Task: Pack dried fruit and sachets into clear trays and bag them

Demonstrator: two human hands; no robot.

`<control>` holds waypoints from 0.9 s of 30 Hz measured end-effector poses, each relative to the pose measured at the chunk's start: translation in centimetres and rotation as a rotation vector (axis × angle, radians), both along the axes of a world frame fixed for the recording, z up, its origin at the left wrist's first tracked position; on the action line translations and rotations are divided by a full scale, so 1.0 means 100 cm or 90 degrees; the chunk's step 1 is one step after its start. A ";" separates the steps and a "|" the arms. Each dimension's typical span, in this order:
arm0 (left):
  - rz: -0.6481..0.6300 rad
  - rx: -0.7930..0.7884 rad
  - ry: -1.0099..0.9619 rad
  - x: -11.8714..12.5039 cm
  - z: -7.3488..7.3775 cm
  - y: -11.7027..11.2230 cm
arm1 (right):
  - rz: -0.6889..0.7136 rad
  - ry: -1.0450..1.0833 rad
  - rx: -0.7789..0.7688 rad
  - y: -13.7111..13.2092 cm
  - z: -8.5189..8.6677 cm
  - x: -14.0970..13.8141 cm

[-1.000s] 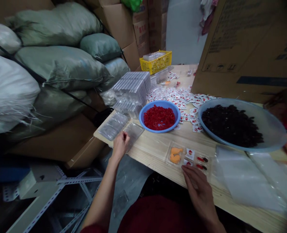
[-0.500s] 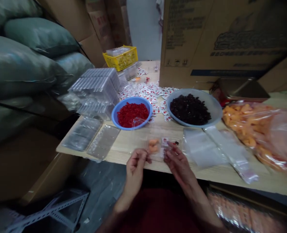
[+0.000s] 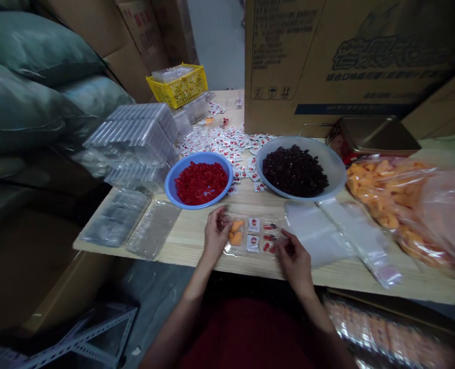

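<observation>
A clear plastic tray (image 3: 252,234) lies near the table's front edge, holding orange pieces, small white sachets with red marks and a few red and dark pieces. My left hand (image 3: 215,234) grips the tray's left end with curled fingers. My right hand (image 3: 294,253) holds its right end, fingers closed on the edge. Behind the tray stand a blue bowl of red pieces (image 3: 199,180) and a grey-blue bowl of dark dried fruit (image 3: 300,168).
Empty clear trays (image 3: 133,225) lie at the left and a tall stack (image 3: 135,141) stands behind them. Loose sachets (image 3: 227,141), a yellow basket (image 3: 179,84), clear bags (image 3: 327,233), a bag of orange pieces (image 3: 396,197) and cardboard boxes (image 3: 327,61) surround the work area.
My left hand left the empty trays at the left and came to the filled tray. Both hands lifted the tray briefly; now it rests on the table between them. The view swung right.
</observation>
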State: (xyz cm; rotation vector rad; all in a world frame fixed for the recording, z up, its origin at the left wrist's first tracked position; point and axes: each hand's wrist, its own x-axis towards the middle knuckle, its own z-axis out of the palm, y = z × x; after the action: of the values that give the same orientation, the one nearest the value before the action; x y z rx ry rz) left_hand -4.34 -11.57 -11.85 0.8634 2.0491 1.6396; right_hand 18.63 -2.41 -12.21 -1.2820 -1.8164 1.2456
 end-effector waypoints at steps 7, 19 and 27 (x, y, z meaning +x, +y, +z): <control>-0.005 -0.122 0.233 -0.020 -0.007 0.011 | 0.064 -0.076 0.132 0.005 -0.012 0.004; 0.015 -0.306 0.375 -0.009 0.001 0.009 | 0.064 -0.080 0.095 -0.001 -0.005 -0.003; -0.045 -0.045 -0.172 0.026 0.011 -0.027 | 0.058 0.316 -0.323 -0.006 0.007 0.003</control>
State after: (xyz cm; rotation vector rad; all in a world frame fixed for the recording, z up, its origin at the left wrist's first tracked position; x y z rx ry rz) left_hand -1.78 -14.28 -10.72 0.6425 1.8580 1.5429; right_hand 18.94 -3.02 -11.46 -1.0073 -1.2555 1.9573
